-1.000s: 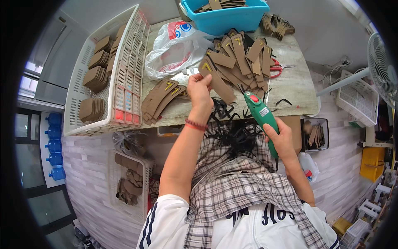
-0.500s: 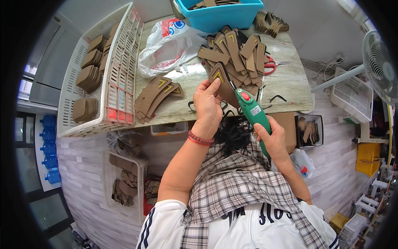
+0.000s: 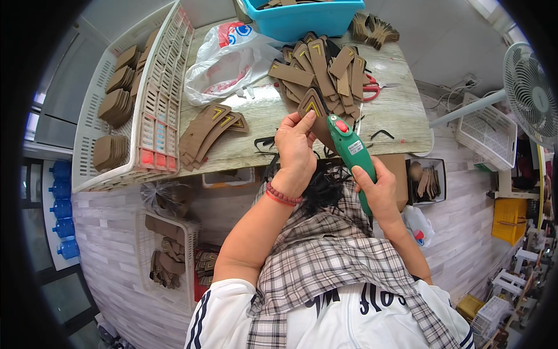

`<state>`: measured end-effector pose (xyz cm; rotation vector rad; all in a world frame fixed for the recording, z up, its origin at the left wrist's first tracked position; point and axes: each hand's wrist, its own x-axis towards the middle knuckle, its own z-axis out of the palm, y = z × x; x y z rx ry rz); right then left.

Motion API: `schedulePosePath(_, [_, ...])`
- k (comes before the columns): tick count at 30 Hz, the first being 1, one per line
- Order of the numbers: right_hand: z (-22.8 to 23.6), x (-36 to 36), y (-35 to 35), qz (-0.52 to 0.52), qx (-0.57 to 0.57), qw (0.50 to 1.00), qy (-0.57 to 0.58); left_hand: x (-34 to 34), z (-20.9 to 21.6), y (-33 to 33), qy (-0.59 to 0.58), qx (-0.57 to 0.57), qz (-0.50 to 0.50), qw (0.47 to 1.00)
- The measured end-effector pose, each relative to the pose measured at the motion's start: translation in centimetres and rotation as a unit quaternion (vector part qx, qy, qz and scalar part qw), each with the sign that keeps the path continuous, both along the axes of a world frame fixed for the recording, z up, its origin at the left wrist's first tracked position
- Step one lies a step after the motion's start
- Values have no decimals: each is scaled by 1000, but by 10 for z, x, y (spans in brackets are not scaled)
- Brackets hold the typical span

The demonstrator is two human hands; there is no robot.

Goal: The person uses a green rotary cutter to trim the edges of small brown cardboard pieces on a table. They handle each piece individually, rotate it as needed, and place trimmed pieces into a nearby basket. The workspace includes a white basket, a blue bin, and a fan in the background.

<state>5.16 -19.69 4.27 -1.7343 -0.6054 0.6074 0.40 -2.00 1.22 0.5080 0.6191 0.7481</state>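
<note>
My left hand (image 3: 295,145) pinches a brown, strap-shaped fabric piece (image 3: 323,129) with a yellow chevron and a dark edge near its rounded top. My right hand (image 3: 379,187) is wrapped round green electric scissors (image 3: 356,152) with a red button. Their head lies against the right edge of the piece; the blades are hidden. Just beyond, similar brown pieces form a loose pile (image 3: 318,64). A fanned stack of chevron pieces (image 3: 203,135) rests left of my left hand. Black trimmings (image 3: 326,191) lie on my checked apron (image 3: 325,262).
At the table's left stands a white crate (image 3: 157,104) holding brown stacks. Behind are a plastic bag (image 3: 232,67) and a blue tub (image 3: 308,22). Red-handled scissors (image 3: 372,90) lie right of the pile. A fan (image 3: 532,93) stands far right. Below are a crate (image 3: 189,250) and box (image 3: 429,180).
The electric scissors' head now sits more upright along the piece's right edge. A dark strip seen at its tip before is no longer visible there. The whole view has shifted slightly.
</note>
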Motion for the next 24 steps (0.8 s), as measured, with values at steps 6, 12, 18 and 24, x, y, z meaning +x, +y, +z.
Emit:
schedulePosePath(6, [1,2,2,-8,14,1000,0,-3,3,-10,24,11,-19,999])
schedulePosePath(12, [5,3,4,-16,28,999,9,-6,-4,-17,20,14,-35,999])
schedulePosePath(18, [5,8,1,-8,28,999,20,-11,-9,-16,24,67,-32,997])
schedulePosePath(24, [6,10,-3,-1,23,999,47,-16,-6,-2,30,148,-1,988])
